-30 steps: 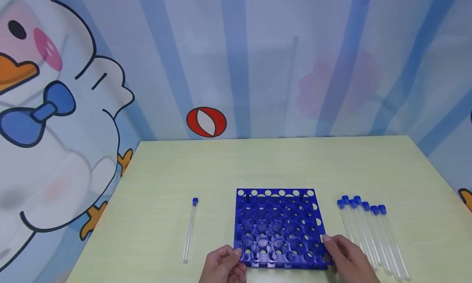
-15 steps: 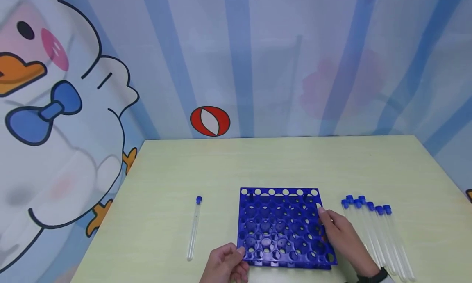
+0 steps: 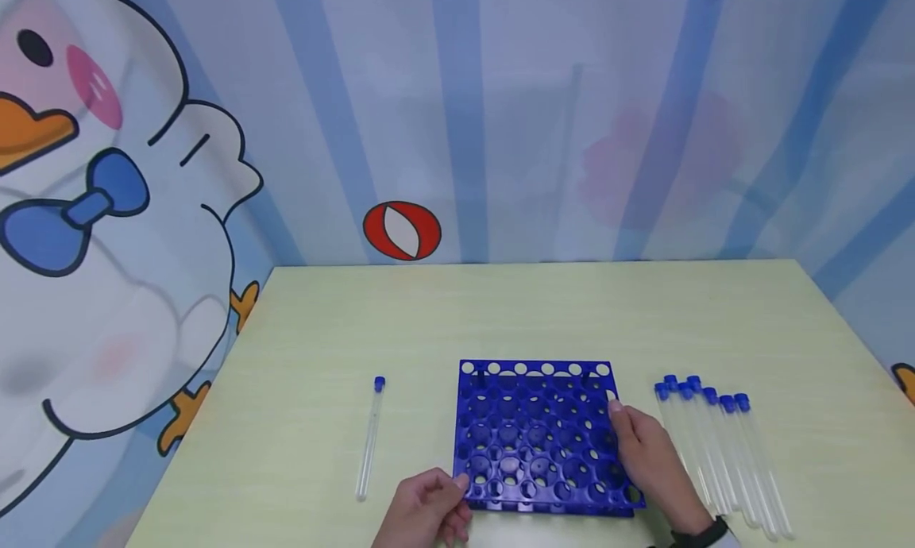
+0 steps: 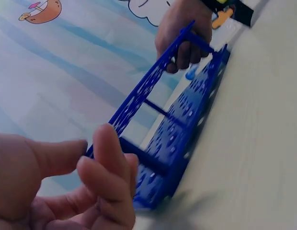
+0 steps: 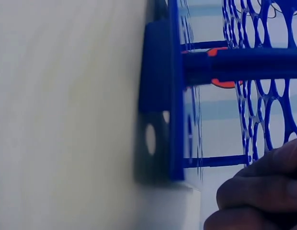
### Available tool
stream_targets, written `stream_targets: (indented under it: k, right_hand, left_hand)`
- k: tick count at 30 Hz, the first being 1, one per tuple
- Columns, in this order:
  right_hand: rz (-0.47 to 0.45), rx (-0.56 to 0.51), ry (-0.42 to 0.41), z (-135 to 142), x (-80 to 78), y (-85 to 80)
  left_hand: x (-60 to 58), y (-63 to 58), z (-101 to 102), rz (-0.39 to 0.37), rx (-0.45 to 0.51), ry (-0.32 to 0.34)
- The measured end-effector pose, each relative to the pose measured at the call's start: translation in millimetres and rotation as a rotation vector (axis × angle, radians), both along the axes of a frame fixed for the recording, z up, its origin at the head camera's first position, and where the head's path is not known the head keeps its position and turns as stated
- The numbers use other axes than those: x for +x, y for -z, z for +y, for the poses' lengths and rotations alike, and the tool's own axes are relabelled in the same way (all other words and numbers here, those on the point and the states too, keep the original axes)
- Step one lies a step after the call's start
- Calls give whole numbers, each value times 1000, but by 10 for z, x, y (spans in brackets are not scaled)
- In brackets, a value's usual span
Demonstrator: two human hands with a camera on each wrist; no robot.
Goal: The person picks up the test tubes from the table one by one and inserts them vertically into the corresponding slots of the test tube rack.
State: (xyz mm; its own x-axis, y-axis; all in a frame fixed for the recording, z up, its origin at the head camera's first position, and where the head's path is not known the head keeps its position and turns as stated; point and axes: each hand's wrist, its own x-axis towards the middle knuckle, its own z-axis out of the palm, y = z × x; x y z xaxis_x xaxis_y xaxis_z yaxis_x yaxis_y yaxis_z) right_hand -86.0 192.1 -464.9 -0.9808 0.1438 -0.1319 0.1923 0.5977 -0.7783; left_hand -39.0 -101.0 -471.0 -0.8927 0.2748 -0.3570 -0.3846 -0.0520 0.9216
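Observation:
A blue test tube rack (image 3: pixel 532 445) with two perforated plates joined by posts stands on the table in the head view. My left hand (image 3: pixel 427 507) pinches the near left corner of its top plate between thumb and fingers (image 4: pixel 108 148). On the right side, my right hand (image 3: pixel 654 461) grips the edge of the top plate, thumb on top and fingers (image 5: pixel 258 191) curled beneath. The rack's holes hold no tubes. In the left wrist view, the rack (image 4: pixel 163 124) is seen side-on, with its lower plate close to the tabletop.
One capped clear test tube (image 3: pixel 369 441) lies left of the rack. Several more blue-capped tubes (image 3: pixel 729 461) lie side by side to the right, close to my right forearm. A cartoon-printed backdrop (image 3: pixel 529 135) rises behind the pale table (image 3: pixel 536 310).
My right hand has moved from the near right corner of the rack up along its right edge. My left hand stays at the near left corner. The tubes have not moved.

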Motion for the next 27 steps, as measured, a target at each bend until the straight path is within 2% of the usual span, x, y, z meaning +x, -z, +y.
stream_targets:
  k: [2,3,8,10,13,16,19,23,27]
  right_hand:
    - [8,14,13,-5,-2,-1]
    - [8,18,16,-5,0,-2]
    - [15,10,34,-13,2,10]
    - [25,4,36,-23,0,17]
    - [27,-5,34,-36,0,24]
    - [27,-12,33,-43,3,32]
    - [28,-15,41,-41,8,37]
    - [32,-26,52,-29,15,38]
    - [29,-48,49,-32,8,39]
  left_hand:
    - [-21,-34,-54,22,-65,-26]
    - [-38,-62,-89,27,-98,-59]
    - [-194,-234,-338,59,-245,-299]
    - [-278,-298,-458,69,-324,-341]
    - [-407,-378,-629,91,-524,-320]
    - [-538,-430,-778,114,-741,-251]
    - [-666,-450,-893,123,-886,-187]
    - [-797,-435,-946,127,-950,-144]
    - [-868,-401,-918,163,-955,-145]
